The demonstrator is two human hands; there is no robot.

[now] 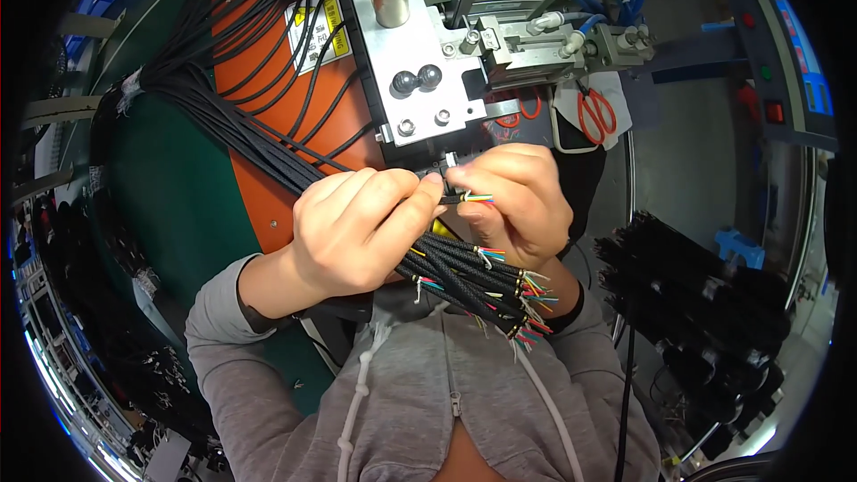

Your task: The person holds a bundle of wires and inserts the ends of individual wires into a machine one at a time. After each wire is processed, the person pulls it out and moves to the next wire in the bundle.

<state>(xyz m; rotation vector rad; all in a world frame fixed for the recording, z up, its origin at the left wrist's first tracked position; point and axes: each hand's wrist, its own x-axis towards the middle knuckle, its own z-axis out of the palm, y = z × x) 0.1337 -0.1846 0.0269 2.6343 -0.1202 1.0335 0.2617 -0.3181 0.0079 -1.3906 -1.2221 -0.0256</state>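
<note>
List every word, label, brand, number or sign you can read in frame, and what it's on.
Yellow-and-white warning label on the orange board: bears print, partly covered by black cables; wording not copied here.
Screen on the control panel at right: too angled and blurred to read.
Held black cable: no legible print.
No other text I can make out.
</note>
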